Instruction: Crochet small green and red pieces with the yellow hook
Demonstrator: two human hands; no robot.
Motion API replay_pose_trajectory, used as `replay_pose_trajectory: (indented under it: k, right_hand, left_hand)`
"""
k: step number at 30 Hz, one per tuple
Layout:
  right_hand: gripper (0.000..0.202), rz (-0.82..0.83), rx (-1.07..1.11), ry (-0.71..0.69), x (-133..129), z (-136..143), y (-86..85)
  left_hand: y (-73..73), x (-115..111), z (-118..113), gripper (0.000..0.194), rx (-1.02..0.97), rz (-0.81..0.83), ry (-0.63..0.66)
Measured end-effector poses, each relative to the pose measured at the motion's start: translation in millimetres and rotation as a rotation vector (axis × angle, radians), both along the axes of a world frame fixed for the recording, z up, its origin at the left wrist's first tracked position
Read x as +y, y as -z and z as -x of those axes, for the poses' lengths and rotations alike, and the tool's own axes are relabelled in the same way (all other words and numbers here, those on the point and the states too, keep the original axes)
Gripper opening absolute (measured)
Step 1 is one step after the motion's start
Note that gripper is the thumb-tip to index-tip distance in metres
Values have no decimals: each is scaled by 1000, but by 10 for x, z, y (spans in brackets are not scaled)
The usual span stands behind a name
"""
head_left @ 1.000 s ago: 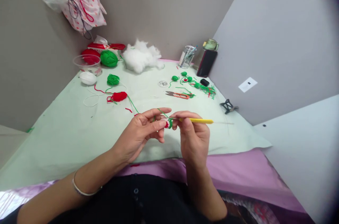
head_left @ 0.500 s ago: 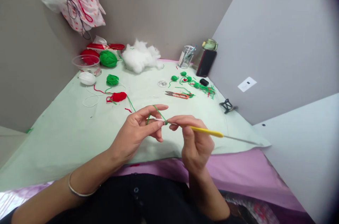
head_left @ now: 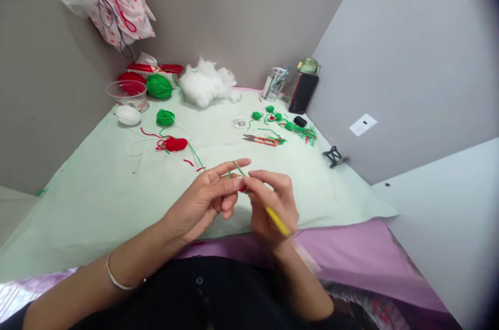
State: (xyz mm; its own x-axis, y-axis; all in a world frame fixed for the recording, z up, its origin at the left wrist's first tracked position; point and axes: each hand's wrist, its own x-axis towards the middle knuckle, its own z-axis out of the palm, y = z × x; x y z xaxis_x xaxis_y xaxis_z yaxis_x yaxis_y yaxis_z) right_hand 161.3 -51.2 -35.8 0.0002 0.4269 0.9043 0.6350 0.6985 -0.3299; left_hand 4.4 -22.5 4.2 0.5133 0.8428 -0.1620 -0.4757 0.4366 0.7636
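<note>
My left hand [head_left: 212,192] pinches a small crochet piece [head_left: 244,188] with red on it, mostly hidden by the fingertips. Green yarn [head_left: 238,168] runs over the raised left index finger down to the piece. In my right hand [head_left: 275,197] is a crochet hook [head_left: 278,221] with a yellow handle pointing down toward me. Its tip is hidden where the fingers of both hands meet. Left of the hands lie a small red yarn bundle [head_left: 175,144] and a green yarn ball [head_left: 166,118], with a green strand leading to my left hand.
Thread snips [head_left: 260,140] lie beyond my hands, with small green crocheted balls [head_left: 278,116] and yarn scraps behind them. White stuffing [head_left: 206,86], a clear tub [head_left: 127,96] and a white yarn ball [head_left: 128,115] stand further back. A phone [head_left: 304,93] leans at the right.
My right hand has turned and drawn in toward the left, so the hook's handle now points down toward me instead of rightward. The red bit at my left fingertips now shows.
</note>
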Motion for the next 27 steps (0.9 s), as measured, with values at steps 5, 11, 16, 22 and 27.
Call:
replay_pose_trajectory:
  k: [5,11,16,22,27]
  right_hand:
    - [22,250,472,-294,41,-8,-125]
    - [28,220,264,-178,34,58,-65]
    - [29,78,159,-49,29,39,-16]
    - [17,361,553,-339,67,-3,-101]
    - [15,429,604,-376,73,-26,-75]
  left_hand:
    - [-29,41,24,41,-17,-9,-26]
    - [28,-24,-69,45,48,-118,-108]
    - [47,39,-40,34,-23,51,-10]
    - [41,51,-15,30,1,-29,-72]
    - [32,-8,-38,29,51,-86,-75]
